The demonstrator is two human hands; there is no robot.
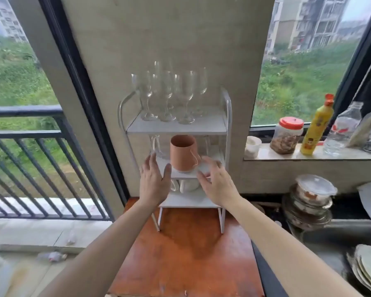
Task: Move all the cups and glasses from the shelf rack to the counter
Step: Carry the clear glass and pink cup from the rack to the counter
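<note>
A white three-tier shelf rack [227,125] stands at the back of a reddish-brown counter [186,258]. Several clear wine glasses [185,93] crowd its top tier. On the middle tier a terracotta mug [183,154] sits upright, with clear glasses [156,146] behind it. A white mug [189,185] rests on the bottom tier, partly hidden. My left hand [153,181] is just left of the terracotta mug, fingers apart. My right hand [215,181] is just right of it, fingers apart. Neither hand holds anything.
A windowsill on the right carries a white cup [252,146], a red-lidded jar [287,135], a yellow bottle [316,129] and a clear bottle [342,129]. Stacked lidded bowls [311,200] and plates [368,269] lie at the right. A balcony railing [30,151] is on the left.
</note>
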